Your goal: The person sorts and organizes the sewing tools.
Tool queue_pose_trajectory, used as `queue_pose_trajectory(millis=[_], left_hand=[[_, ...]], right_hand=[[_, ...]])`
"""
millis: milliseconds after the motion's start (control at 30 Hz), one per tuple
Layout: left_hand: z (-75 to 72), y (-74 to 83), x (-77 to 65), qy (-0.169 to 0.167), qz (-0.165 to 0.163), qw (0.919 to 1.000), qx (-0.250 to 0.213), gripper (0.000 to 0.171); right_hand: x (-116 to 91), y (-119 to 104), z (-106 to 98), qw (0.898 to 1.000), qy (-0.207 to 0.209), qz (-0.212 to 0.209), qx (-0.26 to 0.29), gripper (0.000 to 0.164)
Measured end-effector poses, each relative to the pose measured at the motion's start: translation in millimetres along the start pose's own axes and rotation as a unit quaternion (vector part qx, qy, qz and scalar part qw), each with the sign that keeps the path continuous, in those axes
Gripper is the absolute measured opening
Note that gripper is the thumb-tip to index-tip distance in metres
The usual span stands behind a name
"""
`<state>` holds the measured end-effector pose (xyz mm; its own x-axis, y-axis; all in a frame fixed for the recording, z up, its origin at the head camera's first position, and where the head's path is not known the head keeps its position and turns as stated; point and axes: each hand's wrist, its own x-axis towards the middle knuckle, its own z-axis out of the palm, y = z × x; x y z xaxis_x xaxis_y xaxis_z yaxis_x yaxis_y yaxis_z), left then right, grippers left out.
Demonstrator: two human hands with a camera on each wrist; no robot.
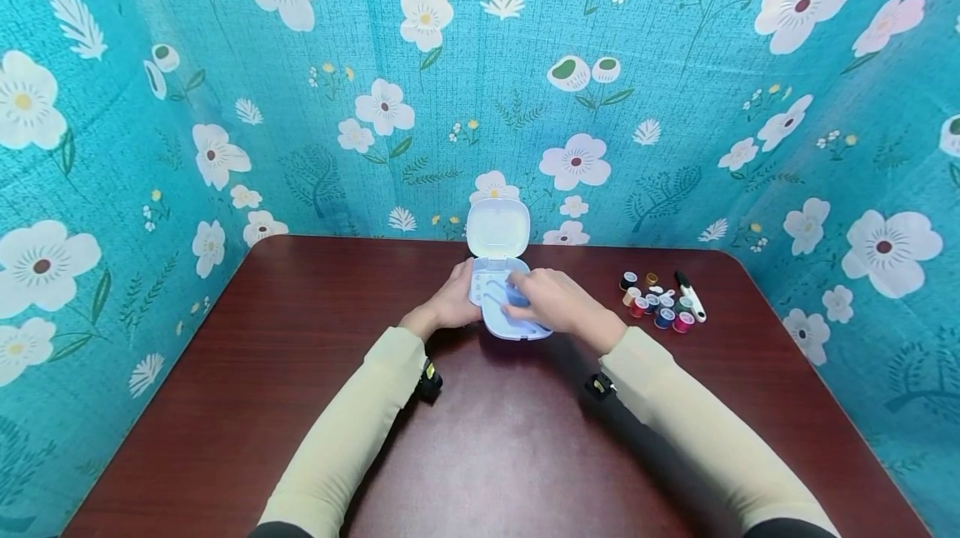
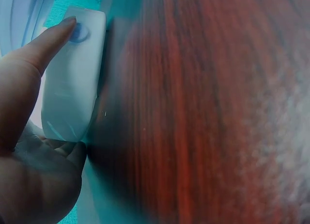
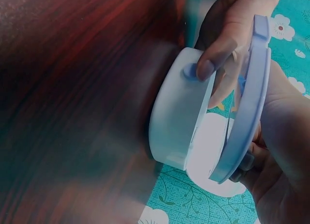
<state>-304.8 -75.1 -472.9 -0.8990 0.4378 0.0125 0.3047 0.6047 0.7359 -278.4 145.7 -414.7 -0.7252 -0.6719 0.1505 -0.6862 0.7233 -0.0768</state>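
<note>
A pale sewing-kit case stands near the table's far edge, its lid (image 1: pixel 498 230) raised upright at the back. My left hand (image 1: pixel 450 301) holds the case base (image 2: pixel 72 83) from the left, thumb on the blue button (image 2: pixel 79 33) at its front. My right hand (image 1: pixel 558 301) grips a light blue inner tray (image 3: pixel 247 103) at its right side. In the right wrist view the tray is tilted and apart from the base at the front, with a gap between them. The right fingers partly cover the tray's moulded slots in the head view.
Several small thread spools (image 1: pixel 663 318) stand grouped on the table to the right. Beside them lie a gold-coloured ring-like piece (image 1: pixel 652 278) and a slim black-and-white tool (image 1: pixel 696 303). A blue flowered curtain (image 1: pixel 427 105) hangs behind the dark wooden table (image 1: pixel 315 338).
</note>
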Motion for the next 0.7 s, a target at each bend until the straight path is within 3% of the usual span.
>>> queue_pose_trajectory(millis=[300,500,700], left_hand=[[-0.8,1.1,-1.2,0.007,0.005,0.9999,-0.006,0.108],[1.5,-0.6,-0.2,0.016,0.026,0.9995,-0.009,0.094],[1.4,-1.6,1.0,0.02,0.026,0.9995,-0.006,0.091]], right_hand=[[-8,-9,-2,1.0,-0.004,-0.006,-0.005,0.041],[-17,-17,-4,1.0,-0.007,-0.01,-0.008,0.042],[-22,-25,-6,1.0,-0.007,-0.015,-0.02,0.042]])
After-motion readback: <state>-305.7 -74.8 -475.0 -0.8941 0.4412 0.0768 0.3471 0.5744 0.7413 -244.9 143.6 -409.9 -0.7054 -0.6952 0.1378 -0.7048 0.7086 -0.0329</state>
